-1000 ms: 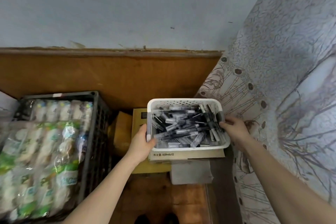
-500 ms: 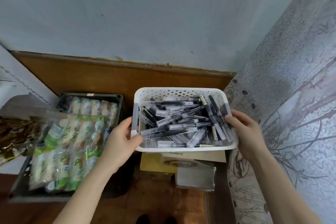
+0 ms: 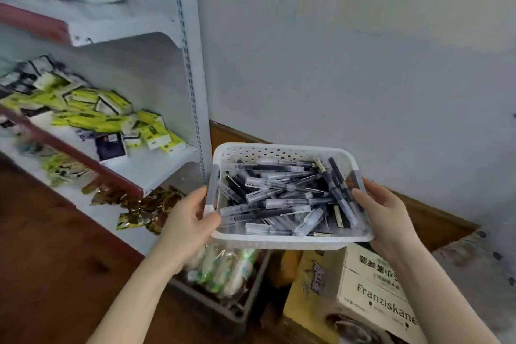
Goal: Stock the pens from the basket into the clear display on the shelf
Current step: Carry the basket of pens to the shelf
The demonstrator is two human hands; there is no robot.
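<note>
A pale grey wall (image 3: 349,64) fills most of the view, with a brown wooden band along its lower edge. At the left stands a white metal shelf (image 3: 192,70) with a perforated upright post; on one of its boards lie many yellow-green small packets (image 3: 111,114), in a loose heap and partly blurred, and on the lower board lie some dark golden wrappers (image 3: 145,209). Low in the view, a dark plastic crate (image 3: 223,307) holds wrapped bottles with green labels, and just beside it to the right stand cardboard boxes (image 3: 371,288), one printed with the word "Franziskaner". Above the crate and the boxes, held in the air, is the white basket (image 3: 279,241) with small holes in its walls. It sits between the two hands, a little tilted. The left hand (image 3: 187,220) grips the left short side of the basket, the thumb curled over the rim and the other fingers under it. The right hand (image 3: 385,215) grips the right short side in the same way, with the thumb lying on the rim. Inside the basket lie the pens (image 3: 282,198), many of them, dark with clear caps, piled in all directions. The clear display cannot be made out in this view.
</note>
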